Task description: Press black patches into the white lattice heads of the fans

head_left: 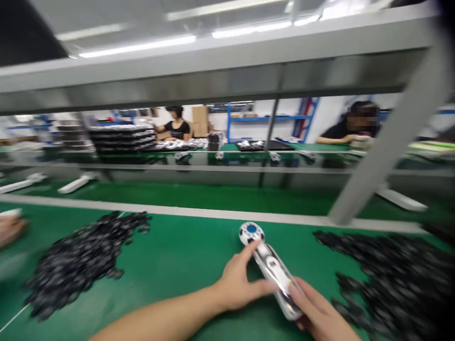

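Observation:
A long white and black device [275, 267] with a round head and a blue disc on it is held at a slant above the green table [177, 255]. My left hand [241, 279] touches its upper part, with the index finger by the round head and the thumb along the body. The lower end sits in my right hand [313, 303], with the thumb on top and fingers wrapped beneath. Fine details of the device are blurred.
Piles of small black parts lie left [81, 260] and right [398, 279]. A slanted grey post [384, 137] rises at the right. Beyond, white devices [76, 183] rest on a green belt [199, 196]. Another person's hand [12, 229] is at the left edge; two people sit across.

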Action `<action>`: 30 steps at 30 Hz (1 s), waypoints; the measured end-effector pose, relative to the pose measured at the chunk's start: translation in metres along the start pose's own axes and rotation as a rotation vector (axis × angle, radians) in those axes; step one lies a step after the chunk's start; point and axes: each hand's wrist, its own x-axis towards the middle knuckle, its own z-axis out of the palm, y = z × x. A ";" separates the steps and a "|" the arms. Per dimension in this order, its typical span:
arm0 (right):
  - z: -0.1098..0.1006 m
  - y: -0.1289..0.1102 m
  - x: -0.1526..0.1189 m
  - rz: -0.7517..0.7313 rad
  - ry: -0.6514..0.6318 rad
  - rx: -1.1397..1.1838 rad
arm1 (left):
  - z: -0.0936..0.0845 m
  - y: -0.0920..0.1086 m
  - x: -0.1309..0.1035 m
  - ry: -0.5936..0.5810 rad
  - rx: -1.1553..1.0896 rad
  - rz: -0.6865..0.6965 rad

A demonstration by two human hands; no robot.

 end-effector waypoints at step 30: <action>-0.262 0.088 -0.109 0.130 1.012 -0.815 | -0.010 -0.027 0.234 0.371 0.032 -0.333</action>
